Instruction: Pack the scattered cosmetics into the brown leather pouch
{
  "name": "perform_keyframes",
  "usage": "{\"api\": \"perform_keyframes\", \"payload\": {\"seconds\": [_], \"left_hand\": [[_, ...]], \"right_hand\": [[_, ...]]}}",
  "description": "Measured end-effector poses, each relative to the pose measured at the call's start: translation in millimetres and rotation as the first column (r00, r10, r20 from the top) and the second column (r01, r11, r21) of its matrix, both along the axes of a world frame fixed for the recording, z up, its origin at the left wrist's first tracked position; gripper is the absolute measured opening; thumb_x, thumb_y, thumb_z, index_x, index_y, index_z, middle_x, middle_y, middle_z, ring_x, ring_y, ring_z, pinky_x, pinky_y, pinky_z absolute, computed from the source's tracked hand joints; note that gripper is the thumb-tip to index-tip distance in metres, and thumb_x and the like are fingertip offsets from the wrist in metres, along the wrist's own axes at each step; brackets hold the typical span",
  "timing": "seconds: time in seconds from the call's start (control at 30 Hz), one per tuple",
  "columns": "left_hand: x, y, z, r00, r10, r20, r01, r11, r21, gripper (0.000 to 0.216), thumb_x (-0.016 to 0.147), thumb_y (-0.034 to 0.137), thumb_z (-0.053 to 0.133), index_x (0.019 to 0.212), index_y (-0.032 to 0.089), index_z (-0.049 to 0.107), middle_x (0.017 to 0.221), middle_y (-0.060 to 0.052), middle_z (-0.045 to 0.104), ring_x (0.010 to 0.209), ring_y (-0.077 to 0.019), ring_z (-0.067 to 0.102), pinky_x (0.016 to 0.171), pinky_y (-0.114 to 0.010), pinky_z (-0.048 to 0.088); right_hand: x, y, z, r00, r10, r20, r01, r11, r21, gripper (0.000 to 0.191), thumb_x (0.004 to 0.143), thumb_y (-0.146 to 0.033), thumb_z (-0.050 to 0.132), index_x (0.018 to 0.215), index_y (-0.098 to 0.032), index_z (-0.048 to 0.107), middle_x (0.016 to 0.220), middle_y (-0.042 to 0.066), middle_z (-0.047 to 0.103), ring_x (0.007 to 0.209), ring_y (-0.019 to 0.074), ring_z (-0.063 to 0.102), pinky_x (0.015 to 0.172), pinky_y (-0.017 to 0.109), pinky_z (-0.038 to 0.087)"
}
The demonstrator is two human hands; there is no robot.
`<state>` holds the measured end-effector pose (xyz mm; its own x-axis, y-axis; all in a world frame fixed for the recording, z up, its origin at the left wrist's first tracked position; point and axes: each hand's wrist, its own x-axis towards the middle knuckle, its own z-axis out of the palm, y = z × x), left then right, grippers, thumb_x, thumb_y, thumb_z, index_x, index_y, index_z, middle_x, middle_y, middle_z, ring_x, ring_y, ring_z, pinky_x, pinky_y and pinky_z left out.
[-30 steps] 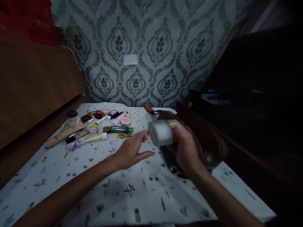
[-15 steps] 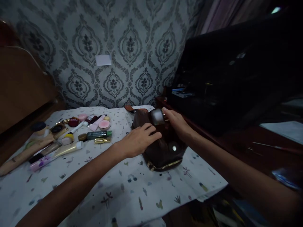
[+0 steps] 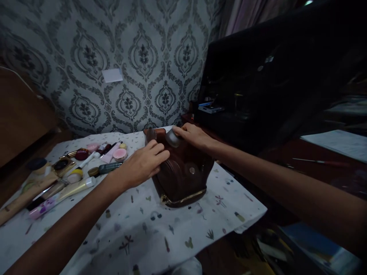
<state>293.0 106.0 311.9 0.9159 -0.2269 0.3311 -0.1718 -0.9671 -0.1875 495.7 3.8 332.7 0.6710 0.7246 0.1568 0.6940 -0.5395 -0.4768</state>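
In the head view, my right hand (image 3: 193, 136) holds a grey container (image 3: 172, 138), fingers wrapped about its upper end, at the mouth of a brown bag (image 3: 177, 181); its long axis slants, grey end pointing down and left. My left hand (image 3: 140, 164), fingers half curled, is at the bag's left rim; whether it grips, I cannot tell. The bag sits on the patterned surface (image 3: 156, 244).

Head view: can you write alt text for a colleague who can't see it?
A person's right hand holds a grey rounded container at the top of a dark brown bag with a gold-toned zipper; the left hand is at the bag's left side, its grip unclear. Assorted cosmetics lie left on the printed white cloth.
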Motion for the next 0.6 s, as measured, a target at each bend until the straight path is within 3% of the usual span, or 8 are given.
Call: {"api": "perform_keyframes", "payload": {"seconds": [0.13, 0.3, 0.43, 0.6], "left_hand": [[-34, -12, -8.5, 1.0, 0.002, -0.007, -0.002, 1.0, -0.008, 0.021, 0.085, 0.002, 0.053, 0.094, 0.02, 0.046, 0.1, -0.006, 0.052, 0.097, -0.0237, 0.046, 0.076, -0.033, 0.046], [-56, -17, -31.1, 1.0, 0.007, -0.017, -0.007, 0.999, -0.031, 0.019, 0.085, 0.003, 0.051, 0.093, 0.02, 0.048, 0.099, -0.007, 0.052, 0.094, -0.024, 0.046, 0.073, -0.033, 0.046], [-52, -21, -37.6, 0.999, 0.034, -0.019, -0.035, 0.998, -0.049, 0.018, 0.086, 0.006, 0.051, 0.099, 0.018, 0.051, 0.104, -0.009, 0.055, 0.099, -0.0251, 0.047, 0.083, -0.037, 0.051], [-51, -24, -45.5, 0.998, 0.048, 0.04, -0.045, 0.997, -0.07, 0.024, 0.091, 0.01, 0.048, 0.114, 0.013, 0.052, 0.115, -0.013, 0.056, 0.116, -0.027, 0.047, 0.094, -0.039, 0.051]], "right_hand": [[-27, -6, -1.7, 0.992, 0.129, -0.013, -0.129, 0.991, -0.038, 0.052, 0.094, -0.062, 0.04, 0.093, -0.016, 0.064, 0.091, 0.009, 0.07, 0.079, 0.0199, 0.062, 0.063, 0.027, 0.037], [-54, -3, -11.2, 0.98, 0.2, 0.008, -0.194, 0.957, -0.214, 0.05, 0.096, -0.061, 0.041, 0.106, -0.016, 0.061, 0.105, 0.013, 0.071, 0.093, 0.0255, 0.067, 0.073, 0.03, 0.043], [-62, 24, -20.6, 0.975, 0.195, 0.11, -0.134, 0.903, -0.409, 0.054, 0.098, -0.058, 0.037, 0.122, -0.013, 0.056, 0.117, 0.02, 0.07, 0.108, 0.0322, 0.067, 0.084, 0.036, 0.047], [-63, 62, -40.3, 0.963, 0.246, 0.11, -0.151, 0.832, -0.534, 0.044, 0.098, -0.032, 0.043, 0.133, -0.005, 0.05, 0.127, 0.027, 0.065, 0.12, 0.0376, 0.063, 0.09, 0.042, 0.049]]}}
